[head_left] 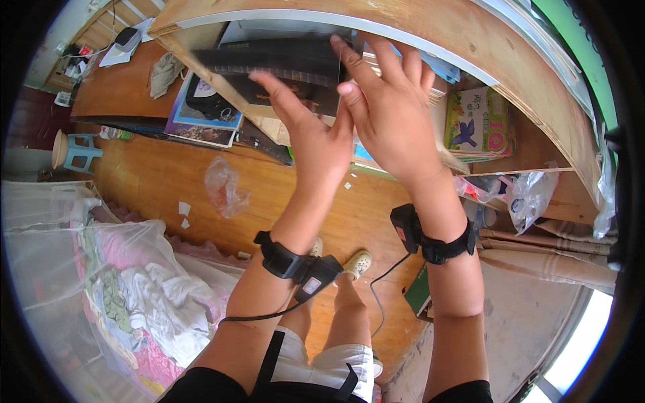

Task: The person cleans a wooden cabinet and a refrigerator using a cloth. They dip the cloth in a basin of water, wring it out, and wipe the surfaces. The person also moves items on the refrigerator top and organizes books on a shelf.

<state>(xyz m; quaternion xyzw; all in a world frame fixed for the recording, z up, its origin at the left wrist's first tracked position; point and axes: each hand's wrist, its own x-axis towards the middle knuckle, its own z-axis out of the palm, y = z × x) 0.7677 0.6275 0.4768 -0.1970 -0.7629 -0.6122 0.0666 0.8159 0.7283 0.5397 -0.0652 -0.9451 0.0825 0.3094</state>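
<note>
A black box (269, 62), smeared by motion along its left side, sits tilted in the wooden shelf opening ahead of me. Against its near side my left hand (317, 138) reaches up, one finger stretched out to the left and the thumb apart on the right. The middle fingers of that hand are partly hidden. My right hand (398, 111) is spread next to it, palm down, its fingertips over the right end of the box. The two hands meet or overlap near the thumbs. Neither hand visibly wraps around anything.
Picture books (476, 124) stand in the compartment to the right; a clear plastic bag (531, 201) hangs below. At left are a brown desk (107, 87) with magazines (201, 111), a blue stool (83, 153), and a netted bed (154, 295). Another plastic bag (225, 188) lies on the floor.
</note>
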